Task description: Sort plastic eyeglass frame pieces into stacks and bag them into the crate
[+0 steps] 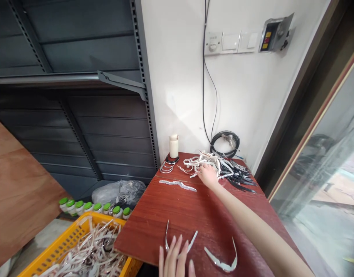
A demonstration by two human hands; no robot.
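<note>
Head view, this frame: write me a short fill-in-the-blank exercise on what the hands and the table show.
1. The right hand reaches into the pile of strips at the table's ____ end.
2. The left hand lies flat on the ____ table.
3. The crate beside the table is ____.
4. The small bottles behind it have ____ caps.

Missing words: far; red-brown; yellow; green

Table: red-brown wooden top (171,215).
Far edge: heap of white and black strips (223,167), small white bottle (173,146), curved bands (166,167).
Middle: one wavy pale strip (178,185).
Near edge: curved pale pieces (223,261).
</note>
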